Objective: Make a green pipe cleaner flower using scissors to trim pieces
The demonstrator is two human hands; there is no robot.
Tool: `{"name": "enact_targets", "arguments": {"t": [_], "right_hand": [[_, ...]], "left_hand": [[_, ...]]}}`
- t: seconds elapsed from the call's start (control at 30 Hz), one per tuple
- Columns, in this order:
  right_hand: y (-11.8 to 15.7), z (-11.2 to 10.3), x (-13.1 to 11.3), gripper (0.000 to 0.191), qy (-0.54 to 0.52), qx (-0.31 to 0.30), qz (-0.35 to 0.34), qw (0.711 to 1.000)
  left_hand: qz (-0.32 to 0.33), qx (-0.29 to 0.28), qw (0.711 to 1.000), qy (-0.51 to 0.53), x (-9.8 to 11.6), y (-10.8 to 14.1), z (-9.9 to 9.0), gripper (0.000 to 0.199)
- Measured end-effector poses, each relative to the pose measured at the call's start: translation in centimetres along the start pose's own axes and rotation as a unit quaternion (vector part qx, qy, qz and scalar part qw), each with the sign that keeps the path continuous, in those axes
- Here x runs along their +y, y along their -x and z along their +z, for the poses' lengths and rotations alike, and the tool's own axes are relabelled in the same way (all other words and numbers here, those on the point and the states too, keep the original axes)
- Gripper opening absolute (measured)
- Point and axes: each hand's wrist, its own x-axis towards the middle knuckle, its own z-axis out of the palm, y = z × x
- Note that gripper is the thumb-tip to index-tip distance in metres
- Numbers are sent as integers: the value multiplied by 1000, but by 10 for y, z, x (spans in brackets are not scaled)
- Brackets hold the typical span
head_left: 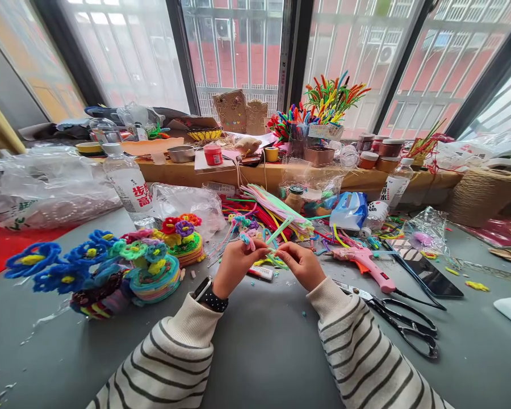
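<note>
My left hand [239,262] is closed in a pinch around a light green pipe cleaner [280,230], whose stem rises between the two hands. A small pink and blue fuzzy piece [247,241] shows above the left fingers. My right hand [301,263] pinches near the same green stem, its fingertips close to the left ones. Just below the hands lies a small white and red packet [260,273]. Behind them spreads a pile of coloured pipe cleaners [276,210].
Pipe-cleaner flower pots [155,278] and a water bottle [130,184] stand at left. At right lie a pink glue gun [366,264], black-handled scissors [404,324] and a phone [426,270]. A cluttered wooden shelf [170,175] runs along the windows.
</note>
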Motion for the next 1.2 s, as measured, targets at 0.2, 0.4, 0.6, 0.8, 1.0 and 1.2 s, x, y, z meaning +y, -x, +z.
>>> {"name": "enact_targets", "arguments": {"t": [0.2,0.4,0.6,0.8,1.0,1.2], "right_hand": [[-1,-3,3,26,147,0,-50,988],[0,-5,-2,32,355,-29,-86,930],[0,-3,4,36,360,-33,-109,926],[1,-1,7,35,324,-39,-96,940],[1,-2,6,38,297,-35,-96,950],[3,-1,5,40,312,-21,-106,944]], "left_hand": [[8,0,997,-79,0,1,0,17],[-40,-73,993,-80,-2,-1,-5,21],[-71,-118,990,31,-2,-2,-5,21],[-166,-147,968,118,2,-3,-6,25],[-194,-196,951,137,3,-3,-9,24],[-164,-237,951,115,3,-3,-11,27]]}}
